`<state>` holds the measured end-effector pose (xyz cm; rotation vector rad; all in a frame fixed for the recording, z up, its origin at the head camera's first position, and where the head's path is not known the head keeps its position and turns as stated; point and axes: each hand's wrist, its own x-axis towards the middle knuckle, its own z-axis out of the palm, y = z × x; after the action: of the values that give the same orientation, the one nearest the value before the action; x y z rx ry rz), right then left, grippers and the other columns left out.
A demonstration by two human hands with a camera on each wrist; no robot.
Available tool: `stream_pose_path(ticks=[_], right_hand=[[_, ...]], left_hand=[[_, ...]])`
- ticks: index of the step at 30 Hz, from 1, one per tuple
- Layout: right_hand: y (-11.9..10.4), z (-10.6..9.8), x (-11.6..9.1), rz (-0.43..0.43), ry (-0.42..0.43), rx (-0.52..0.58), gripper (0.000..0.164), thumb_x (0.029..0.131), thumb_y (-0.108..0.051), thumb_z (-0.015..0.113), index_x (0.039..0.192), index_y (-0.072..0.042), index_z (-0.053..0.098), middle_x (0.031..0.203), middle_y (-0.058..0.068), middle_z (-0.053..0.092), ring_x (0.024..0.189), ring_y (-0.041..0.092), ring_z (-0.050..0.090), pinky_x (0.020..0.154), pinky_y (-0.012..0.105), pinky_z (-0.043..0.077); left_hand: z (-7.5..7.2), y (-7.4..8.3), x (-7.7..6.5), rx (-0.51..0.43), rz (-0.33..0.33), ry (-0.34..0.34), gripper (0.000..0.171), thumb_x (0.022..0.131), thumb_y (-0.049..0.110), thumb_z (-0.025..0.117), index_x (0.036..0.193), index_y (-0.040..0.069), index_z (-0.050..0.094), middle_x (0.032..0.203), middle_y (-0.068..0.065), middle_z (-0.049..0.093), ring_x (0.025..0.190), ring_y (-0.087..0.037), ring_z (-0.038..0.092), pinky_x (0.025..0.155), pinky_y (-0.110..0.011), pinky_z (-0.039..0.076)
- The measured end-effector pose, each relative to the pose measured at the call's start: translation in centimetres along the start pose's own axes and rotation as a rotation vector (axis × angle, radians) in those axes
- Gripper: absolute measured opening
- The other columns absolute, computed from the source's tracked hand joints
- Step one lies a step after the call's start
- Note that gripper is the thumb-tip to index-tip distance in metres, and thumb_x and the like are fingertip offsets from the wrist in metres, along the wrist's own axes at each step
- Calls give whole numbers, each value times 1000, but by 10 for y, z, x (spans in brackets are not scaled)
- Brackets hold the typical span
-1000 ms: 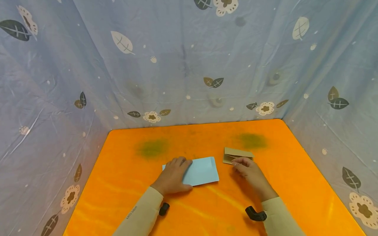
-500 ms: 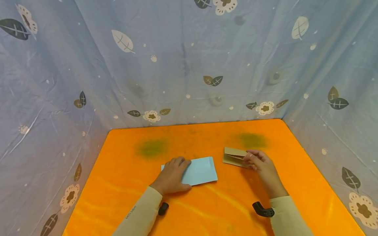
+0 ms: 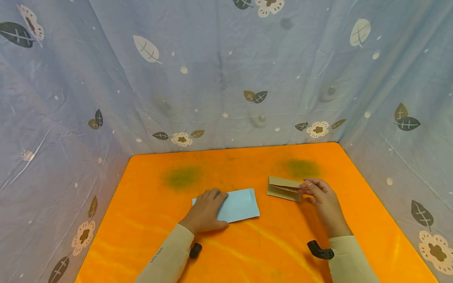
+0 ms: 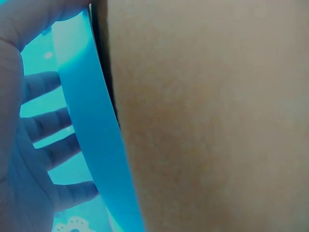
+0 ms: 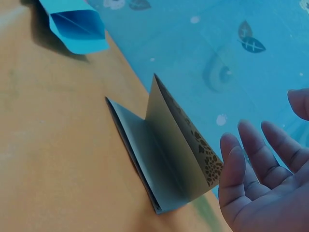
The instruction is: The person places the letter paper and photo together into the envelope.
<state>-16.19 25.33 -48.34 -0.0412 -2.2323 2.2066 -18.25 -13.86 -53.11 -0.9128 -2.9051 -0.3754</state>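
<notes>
My left hand (image 3: pixel 207 212) spans a light blue paper envelope (image 3: pixel 242 206), thumb on the near edge and fingers along the far edge. The left wrist view shows the envelope's side between thumb and spread fingers (image 4: pixel 46 125). In the right wrist view the envelope's end (image 5: pixel 79 31) bulges into a gap. To its right a folded brown card (image 3: pixel 283 189) stands partly unfolded on its side, with a dark floral pattern on one face. My right hand (image 3: pixel 323 204) is at the card's right end, fingers loosely bent; the right wrist view shows no pinch, and contact is unclear.
An orange table (image 3: pixel 226 169) with green smudges carries both paper things. Blue patterned curtains (image 3: pixel 212 78) rise behind it and at both sides. A black device (image 3: pixel 320 251) is strapped at my right wrist, another (image 3: pixel 195 250) at my left.
My right hand has moved right along the card, from its middle to its right end. The card stays in place. My left hand keeps its hold on the envelope.
</notes>
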Motion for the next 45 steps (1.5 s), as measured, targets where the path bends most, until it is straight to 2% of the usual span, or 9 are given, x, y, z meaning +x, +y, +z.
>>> stream_pose_path(ticks=[6, 15, 25, 31, 38, 45], right_hand=[[2, -8, 3, -4, 25, 39, 45, 100, -34, 49, 131, -2, 45, 128, 24, 48, 113, 38, 50, 81, 36, 49], [4, -16, 9, -23, 19, 89, 50, 100, -42, 44, 133, -5, 44, 129, 24, 46, 113, 40, 50, 82, 36, 48], [12, -24, 14, -14, 35, 42, 48, 100, -28, 50, 140, -6, 38, 133, 22, 42, 113, 36, 50, 80, 33, 49], [7, -21, 13, -16, 62, 45, 46, 99, -24, 53, 139, -5, 39, 128, 19, 44, 108, 31, 52, 78, 33, 49], [9, -19, 16, 9, 104, -38, 47, 95, -26, 60, 134, -6, 43, 119, 17, 48, 102, 22, 59, 78, 35, 50], [30, -21, 27, 81, 130, -136, 55, 93, -33, 63, 137, -10, 40, 125, 13, 47, 100, 29, 60, 77, 37, 51]], left_hand=[[0, -1, -1, -3, -15, -18, 89, 70, 65, 70, 142, 20, 43, 132, -4, 42, 117, -25, 40, 95, -49, 35], [0, -1, -1, -11, -11, -10, 89, 70, 65, 70, 141, 19, 44, 132, -5, 43, 117, -26, 41, 94, -50, 35], [0, -2, -1, -15, -18, -19, 88, 71, 65, 70, 141, 19, 44, 132, -5, 43, 117, -26, 41, 95, -50, 35], [-1, -3, -2, -8, -19, -17, 87, 71, 65, 69, 142, 20, 44, 132, -5, 43, 118, -25, 41, 95, -49, 35], [-1, -3, -2, -17, -16, -13, 87, 71, 65, 70, 141, 19, 45, 131, -5, 44, 117, -26, 41, 94, -50, 36], [-1, -3, -2, -28, -22, -10, 88, 70, 65, 70, 141, 20, 45, 130, -4, 44, 115, -25, 42, 93, -49, 36]])
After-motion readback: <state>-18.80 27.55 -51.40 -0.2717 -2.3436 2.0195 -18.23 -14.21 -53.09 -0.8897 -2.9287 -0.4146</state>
